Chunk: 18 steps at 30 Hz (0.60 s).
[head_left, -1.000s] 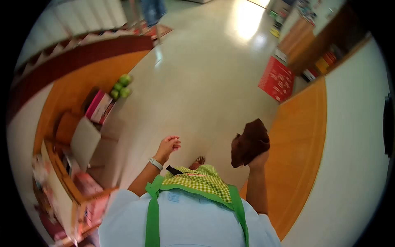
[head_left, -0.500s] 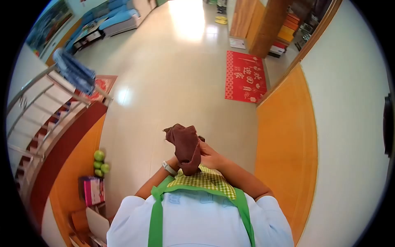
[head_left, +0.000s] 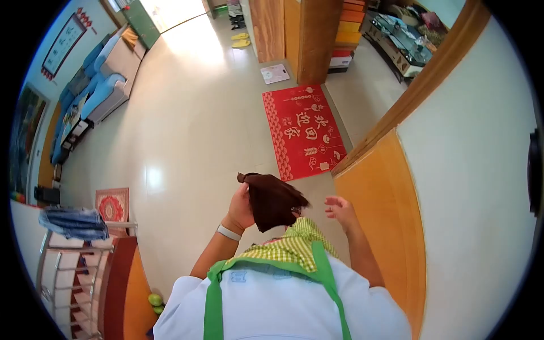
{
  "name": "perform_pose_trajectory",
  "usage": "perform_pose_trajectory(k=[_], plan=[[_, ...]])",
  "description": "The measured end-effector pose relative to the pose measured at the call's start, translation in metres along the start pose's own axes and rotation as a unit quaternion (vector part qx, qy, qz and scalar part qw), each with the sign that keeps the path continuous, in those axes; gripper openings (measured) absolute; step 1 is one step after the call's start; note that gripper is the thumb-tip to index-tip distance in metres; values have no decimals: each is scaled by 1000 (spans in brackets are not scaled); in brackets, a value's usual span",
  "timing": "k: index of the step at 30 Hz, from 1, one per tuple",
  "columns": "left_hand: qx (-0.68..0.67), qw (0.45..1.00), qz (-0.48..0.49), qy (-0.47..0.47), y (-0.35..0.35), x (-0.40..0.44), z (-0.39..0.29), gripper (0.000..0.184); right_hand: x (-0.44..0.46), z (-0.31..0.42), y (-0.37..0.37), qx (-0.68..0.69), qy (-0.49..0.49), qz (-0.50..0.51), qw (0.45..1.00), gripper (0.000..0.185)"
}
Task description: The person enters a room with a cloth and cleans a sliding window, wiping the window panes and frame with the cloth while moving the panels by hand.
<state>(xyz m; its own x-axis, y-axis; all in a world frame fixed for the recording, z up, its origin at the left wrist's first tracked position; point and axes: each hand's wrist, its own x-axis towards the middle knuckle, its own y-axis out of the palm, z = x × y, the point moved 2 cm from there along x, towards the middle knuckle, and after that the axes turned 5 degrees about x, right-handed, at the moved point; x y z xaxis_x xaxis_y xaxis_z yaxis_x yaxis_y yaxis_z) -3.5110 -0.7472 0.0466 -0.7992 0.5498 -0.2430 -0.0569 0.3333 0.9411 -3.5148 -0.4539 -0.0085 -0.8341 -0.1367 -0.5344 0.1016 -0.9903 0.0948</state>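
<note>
A dark brown cloth point(head_left: 274, 199) hangs in front of my body, its right edge smeared by motion. My left hand point(head_left: 242, 207), with a pale band on the wrist, grips the cloth at its left side and upper corner. To the right of it, apart from the cloth, my right hand point(head_left: 340, 212) is raised with its fingers spread and nothing in them. Below both hands is the green-edged checked apron point(head_left: 283, 252) that I wear over a light shirt.
A red doormat point(head_left: 303, 127) lies ahead by a doorway on the right, with a bathroom scale point(head_left: 275, 73) beyond it. On the left, jeans point(head_left: 73, 222) hang over a metal stair railing point(head_left: 56, 272). A blue sofa point(head_left: 107, 85) stands at the far left.
My right hand has let go of the cloth and moved right. The cloth now spreads from my left hand. My view has turned to the right and the doormat appears nearer.
</note>
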Motion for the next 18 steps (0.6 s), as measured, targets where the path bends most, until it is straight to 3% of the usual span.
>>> perform_pose_trajectory(k=[2,5,7,8,9,10,11,12,13,14,16,17,18], plan=[[87,995,0,44,15,38,-31,47,29,35,-1,8,-22,-14,1000,33],[102,992,58,48,30,104,-75,46,89,113,32,48,7,134,990,31],[183,982,-11,52,42,143,-103,45,146,134,61,83,39,164,982,31],[225,972,-43,52,52,162,-120,45,178,143,76,111,71,172,976,32],[394,912,-48,103,79,176,-128,36,203,149,86,145,41,197,969,29],[399,912,-33,87,74,208,-141,36,226,158,91,180,8,222,958,28],[598,786,48,152,67,240,-156,30,235,211,92,-62,-406,144,900,25],[753,609,127,214,63,264,-168,24,239,256,94,-302,-713,35,632,23],[825,507,126,216,103,281,-178,18,266,272,83,-285,-592,138,741,24],[824,510,139,206,108,305,-189,18,289,270,79,-284,-587,124,748,24],[829,470,234,190,116,361,-205,21,350,262,54,-59,-452,165,874,24],[851,444,243,138,123,383,-219,23,344,295,44,-22,-382,200,902,24],[846,445,258,138,126,409,-228,23,365,302,27,-26,-383,184,905,24]])
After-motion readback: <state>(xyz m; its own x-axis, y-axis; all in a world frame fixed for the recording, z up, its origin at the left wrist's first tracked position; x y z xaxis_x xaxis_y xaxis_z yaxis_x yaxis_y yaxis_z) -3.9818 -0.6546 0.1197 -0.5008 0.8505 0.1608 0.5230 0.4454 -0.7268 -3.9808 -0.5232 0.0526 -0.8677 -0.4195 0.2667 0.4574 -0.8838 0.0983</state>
